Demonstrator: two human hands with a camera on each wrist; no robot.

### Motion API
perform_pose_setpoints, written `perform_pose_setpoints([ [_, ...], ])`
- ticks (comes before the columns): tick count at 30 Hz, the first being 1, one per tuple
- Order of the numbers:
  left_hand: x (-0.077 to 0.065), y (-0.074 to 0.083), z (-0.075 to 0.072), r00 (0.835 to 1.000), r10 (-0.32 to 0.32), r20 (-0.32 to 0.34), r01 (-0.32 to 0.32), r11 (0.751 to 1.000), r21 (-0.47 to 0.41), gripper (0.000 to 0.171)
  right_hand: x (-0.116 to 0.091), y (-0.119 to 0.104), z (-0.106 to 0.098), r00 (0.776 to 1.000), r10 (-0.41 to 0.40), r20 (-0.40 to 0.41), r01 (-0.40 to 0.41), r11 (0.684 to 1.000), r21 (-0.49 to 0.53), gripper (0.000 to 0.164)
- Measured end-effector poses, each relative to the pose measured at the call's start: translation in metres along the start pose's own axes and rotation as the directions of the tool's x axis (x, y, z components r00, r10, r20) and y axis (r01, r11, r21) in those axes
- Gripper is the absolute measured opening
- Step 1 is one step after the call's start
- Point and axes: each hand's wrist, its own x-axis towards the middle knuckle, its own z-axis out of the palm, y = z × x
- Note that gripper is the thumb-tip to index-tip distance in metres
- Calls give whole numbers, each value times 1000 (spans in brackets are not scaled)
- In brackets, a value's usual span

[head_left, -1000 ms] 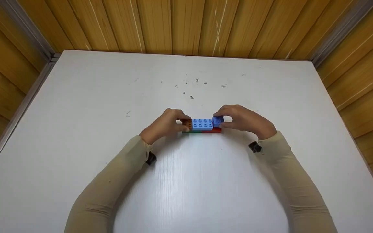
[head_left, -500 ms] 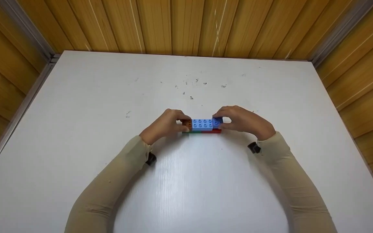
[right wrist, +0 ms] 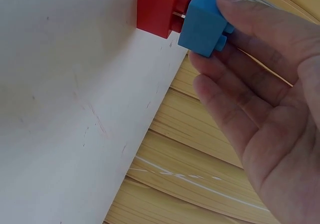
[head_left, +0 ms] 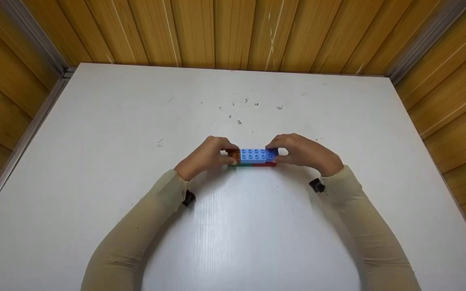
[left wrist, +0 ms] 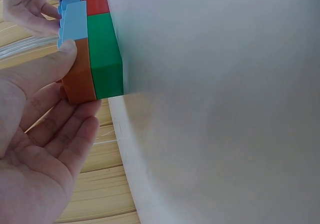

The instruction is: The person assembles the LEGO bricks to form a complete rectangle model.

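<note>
A short two-layer row of toy building bricks lies across the middle of the table. Its lower layer is a green brick point(left wrist: 105, 59) and a red brick point(right wrist: 157, 9). On top, an orange-brown brick point(left wrist: 80, 77) sits at the left end, beside a light blue brick point(head_left: 253, 155). My left hand point(head_left: 206, 155) pinches the orange-brown brick between thumb and fingers. With thumb and fingertips, my right hand point(head_left: 308, 151) pinches a small blue brick point(right wrist: 202, 27) over the red brick's right end. Red studs show in a gap between those two bricks in the right wrist view.
The white table point(head_left: 233, 234) has dark scuff marks beyond the bricks. Yellow wood-look panels point(head_left: 233, 32) rise at its back and sides, with metal posts in the corners. A small black device point(head_left: 317, 185) hangs at my right cuff, another at the left.
My right hand has shifted slightly left and towards me with the small blue brick, bringing it up against the light blue brick. The left hand has stayed in place.
</note>
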Motion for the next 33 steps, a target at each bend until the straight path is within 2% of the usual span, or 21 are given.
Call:
perform_pose_setpoints([
  [16, 0, 0, 0, 1000, -20, 9, 20, 1000, -12, 37, 0, 0, 2, 1000, 25, 2, -25, 1000, 19, 39],
  [23, 0, 1, -1, 999, -41, 15, 42, 999, -28, 36, -2, 1, 3, 999, -26, -35, 27, 1000, 4, 36],
  [33, 0, 1, -1, 999, -34, 18, 34, 999, -32, 38, -1, 0, 4, 1000, 11, -25, -11, 1000, -7, 36],
])
